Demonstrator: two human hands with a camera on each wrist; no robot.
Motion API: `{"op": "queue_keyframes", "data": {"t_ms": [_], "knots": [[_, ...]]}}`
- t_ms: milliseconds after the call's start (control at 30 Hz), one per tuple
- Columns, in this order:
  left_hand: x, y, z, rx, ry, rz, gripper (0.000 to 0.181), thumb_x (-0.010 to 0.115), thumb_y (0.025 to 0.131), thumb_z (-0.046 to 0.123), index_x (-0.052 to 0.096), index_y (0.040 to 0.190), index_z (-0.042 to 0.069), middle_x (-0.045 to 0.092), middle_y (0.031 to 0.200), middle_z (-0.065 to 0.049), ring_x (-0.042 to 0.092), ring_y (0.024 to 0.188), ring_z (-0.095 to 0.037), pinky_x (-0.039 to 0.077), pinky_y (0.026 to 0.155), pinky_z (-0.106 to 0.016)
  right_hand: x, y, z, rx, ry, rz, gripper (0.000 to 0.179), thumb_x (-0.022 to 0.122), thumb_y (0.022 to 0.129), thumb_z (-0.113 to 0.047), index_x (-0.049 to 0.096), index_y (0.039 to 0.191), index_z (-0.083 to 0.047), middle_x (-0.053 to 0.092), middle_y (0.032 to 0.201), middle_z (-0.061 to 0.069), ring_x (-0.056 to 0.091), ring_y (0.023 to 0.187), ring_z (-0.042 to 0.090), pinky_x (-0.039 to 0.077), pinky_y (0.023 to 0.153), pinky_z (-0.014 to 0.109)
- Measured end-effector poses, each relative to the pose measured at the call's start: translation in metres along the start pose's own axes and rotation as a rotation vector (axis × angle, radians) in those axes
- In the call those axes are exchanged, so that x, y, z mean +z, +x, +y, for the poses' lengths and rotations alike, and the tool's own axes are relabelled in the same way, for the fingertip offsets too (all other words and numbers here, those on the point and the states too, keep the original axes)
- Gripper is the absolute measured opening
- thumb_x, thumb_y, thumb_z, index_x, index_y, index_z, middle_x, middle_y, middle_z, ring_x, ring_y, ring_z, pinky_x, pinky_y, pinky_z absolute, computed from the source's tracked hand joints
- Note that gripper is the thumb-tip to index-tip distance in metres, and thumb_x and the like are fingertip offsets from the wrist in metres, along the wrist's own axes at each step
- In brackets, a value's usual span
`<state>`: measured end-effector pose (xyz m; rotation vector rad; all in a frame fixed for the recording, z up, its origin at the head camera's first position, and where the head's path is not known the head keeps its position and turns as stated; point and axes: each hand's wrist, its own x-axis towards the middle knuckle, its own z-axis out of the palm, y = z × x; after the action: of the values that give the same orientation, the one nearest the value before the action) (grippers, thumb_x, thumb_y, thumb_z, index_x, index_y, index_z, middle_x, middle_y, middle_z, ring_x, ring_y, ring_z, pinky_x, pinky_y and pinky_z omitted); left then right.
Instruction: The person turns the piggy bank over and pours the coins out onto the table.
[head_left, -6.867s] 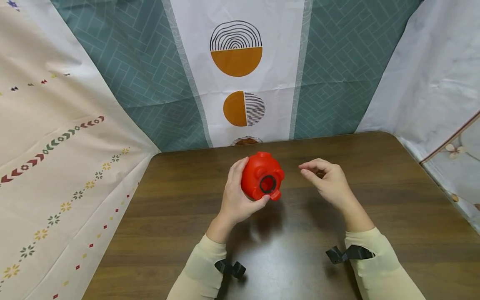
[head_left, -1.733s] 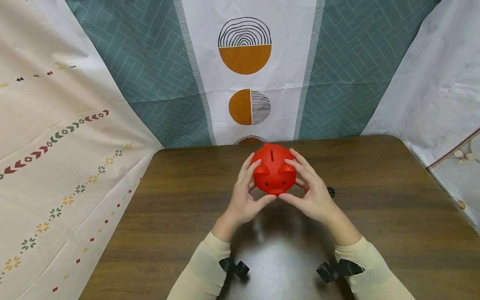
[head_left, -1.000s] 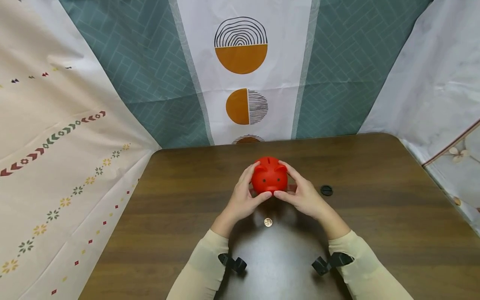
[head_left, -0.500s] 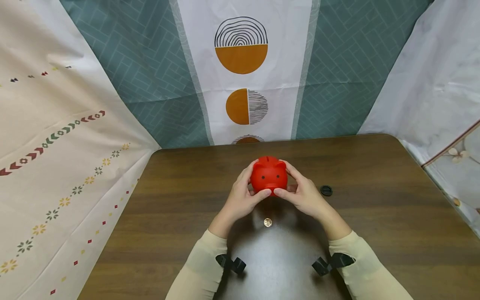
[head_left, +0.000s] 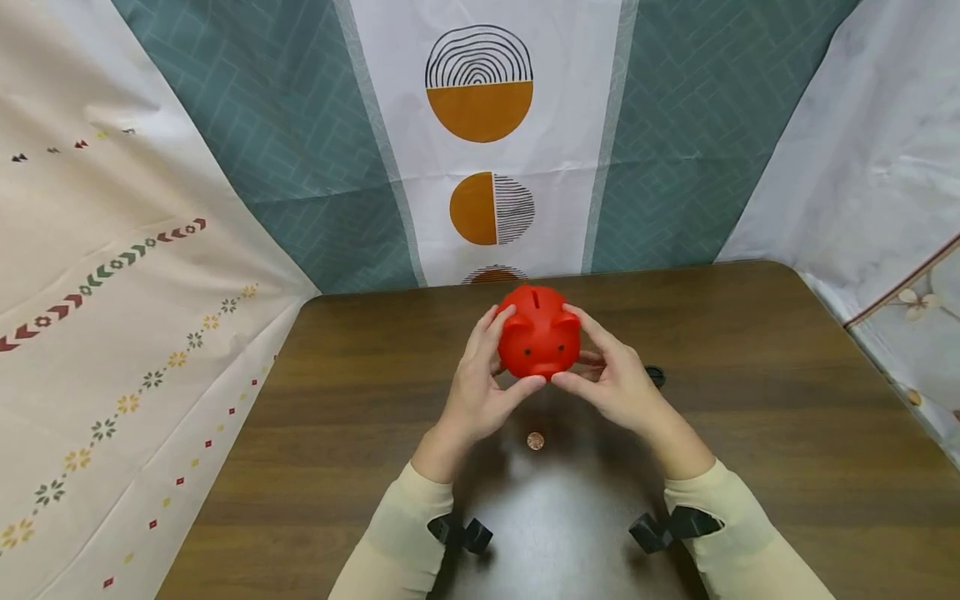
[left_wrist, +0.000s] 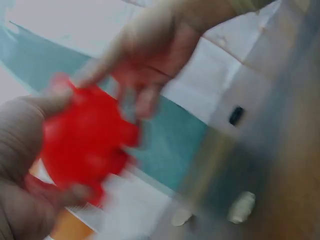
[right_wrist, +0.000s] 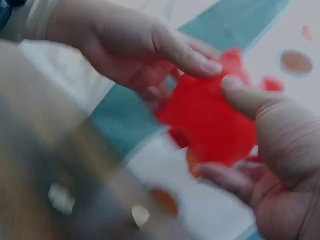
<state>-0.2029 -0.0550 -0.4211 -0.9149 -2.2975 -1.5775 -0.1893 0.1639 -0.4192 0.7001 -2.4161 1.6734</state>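
Note:
A red piggy bank (head_left: 538,337) is held up between both hands, its snout facing me and the slot showing on top. My left hand (head_left: 483,375) grips its left side, thumb near the snout and fingers at the ear. My right hand (head_left: 618,379) grips the other side, thumb beside the left one. Below lies a small copper-coloured coin (head_left: 536,441) on the table. A round black stopper (head_left: 656,376) lies partly behind my right hand. Both wrist views are blurred; the left one shows the bank's feet (left_wrist: 131,134) and the stopper (left_wrist: 236,115).
The brown wooden table (head_left: 360,433) ends at a back edge close behind the bank. A green and white patterned cloth (head_left: 480,167) hangs there, with light cloths at both sides. Blurred pale spots show on the table in the left wrist view.
Earlier my left hand alone held the bank, its open hole visible. Then both hands gripped it, and a coin appeared on the table. Since half a second ago the bank has risen and tilted.

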Motion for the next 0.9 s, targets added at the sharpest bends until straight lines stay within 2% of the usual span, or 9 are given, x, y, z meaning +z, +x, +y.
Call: {"op": "queue_keyframes", "data": {"t_ms": [100,167,267,433,533,667,733,800,900], "knots": [[0.003,0.000,-0.004,-0.143,-0.019,-0.051,0.084,0.076,0.084,0.026,0.027,0.152,0.025,0.037,0.146,-0.001,0.052,0.116,-0.024,0.057,0.076,-0.033,0.001,0.001,0.009,0.116,0.050,-0.054,0.082,0.075,0.085,-0.023,0.028,0.152,-0.026,0.042,0.144,0.017,0.070,0.089,0.026,0.058,0.068,0.033],[0.004,-0.001,-0.008,-0.210,-0.031,-0.068,0.083,0.075,0.084,0.029,0.026,0.152,0.029,0.038,0.145,0.002,0.054,0.112,-0.023,0.057,0.075,-0.032,0.002,0.000,0.014,0.151,0.062,-0.071,0.081,0.074,0.086,-0.024,0.027,0.152,-0.026,0.041,0.145,0.018,0.071,0.085,0.025,0.058,0.065,0.033],[0.005,-0.002,-0.011,-0.223,-0.028,-0.061,0.084,0.075,0.084,0.033,0.025,0.151,0.033,0.036,0.147,0.005,0.054,0.112,-0.023,0.057,0.076,-0.031,0.003,0.000,0.016,0.149,0.065,-0.053,0.080,0.075,0.084,-0.027,0.030,0.150,-0.029,0.042,0.145,0.012,0.070,0.087,0.024,0.058,0.065,0.033],[0.006,-0.002,-0.016,-0.256,-0.022,-0.090,0.082,0.074,0.084,0.036,0.025,0.150,0.037,0.039,0.143,0.007,0.051,0.116,-0.019,0.056,0.077,-0.030,0.004,0.000,0.020,0.214,0.086,-0.076,0.084,0.075,0.084,-0.028,0.026,0.152,-0.027,0.037,0.148,0.017,0.069,0.092,0.029,0.058,0.064,0.036],[0.006,-0.002,-0.015,-0.239,-0.021,-0.087,0.081,0.073,0.085,0.035,0.025,0.150,0.037,0.040,0.142,0.009,0.051,0.116,-0.016,0.056,0.078,-0.030,0.004,0.000,0.017,0.199,0.056,-0.070,0.084,0.075,0.084,-0.025,0.026,0.152,-0.024,0.037,0.147,0.019,0.069,0.093,0.031,0.058,0.065,0.037],[0.002,-0.002,0.000,0.004,0.004,-0.003,0.085,0.079,0.080,0.021,0.030,0.150,0.023,0.027,0.153,-0.002,0.047,0.125,-0.024,0.054,0.084,-0.036,-0.001,-0.002,0.000,-0.044,-0.039,0.029,0.087,0.081,0.078,-0.012,0.033,0.150,-0.019,0.039,0.148,0.013,0.067,0.100,0.031,0.057,0.074,0.036],[0.000,0.000,0.009,0.086,0.018,0.025,0.085,0.080,0.078,0.016,0.031,0.149,0.017,0.022,0.155,-0.008,0.044,0.129,-0.027,0.053,0.086,-0.039,-0.003,-0.001,-0.008,-0.123,-0.072,0.058,0.088,0.082,0.076,-0.009,0.034,0.150,-0.021,0.039,0.149,0.009,0.065,0.104,0.033,0.057,0.076,0.036],[-0.002,0.001,0.016,0.064,-0.001,0.009,0.084,0.079,0.079,0.012,0.032,0.148,0.012,0.026,0.153,-0.012,0.046,0.126,-0.030,0.054,0.085,-0.041,-0.003,-0.001,-0.015,-0.104,-0.052,0.039,0.085,0.080,0.077,-0.008,0.035,0.149,-0.018,0.039,0.148,0.011,0.065,0.103,0.037,0.057,0.075,0.038],[-0.001,-0.001,0.011,-0.084,-0.033,-0.053,0.081,0.075,0.083,0.013,0.030,0.150,0.012,0.034,0.148,-0.009,0.052,0.118,-0.029,0.056,0.081,-0.041,0.002,-0.002,-0.010,0.040,-0.040,-0.030,0.079,0.076,0.084,-0.017,0.032,0.150,-0.021,0.043,0.145,0.013,0.065,0.102,0.039,0.058,0.073,0.037]]}}
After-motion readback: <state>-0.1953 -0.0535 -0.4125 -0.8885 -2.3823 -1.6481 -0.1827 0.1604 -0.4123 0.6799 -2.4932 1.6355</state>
